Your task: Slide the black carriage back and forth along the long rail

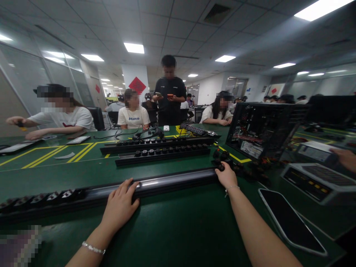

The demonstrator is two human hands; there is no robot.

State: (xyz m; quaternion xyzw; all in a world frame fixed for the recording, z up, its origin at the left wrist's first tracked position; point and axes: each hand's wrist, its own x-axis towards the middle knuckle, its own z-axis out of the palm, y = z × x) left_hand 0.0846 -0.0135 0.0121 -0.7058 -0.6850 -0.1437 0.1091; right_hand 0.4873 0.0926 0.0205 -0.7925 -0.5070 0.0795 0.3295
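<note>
Here, my left hand (120, 203) lies palm-down on a long black power strip (111, 191), fingers curled over its glossy, rounded metal casing. My right hand (226, 176) closes around the strip's far end, beside a cluster of black plugs (222, 155). The strip lies lengthwise across the matte green table (172, 230), its left part studded with angular sockets. Two similar strips (162, 150) lie parallel behind it. A flat, rounded-corner phone (289, 220) rests dark and smooth near my right forearm.
</note>
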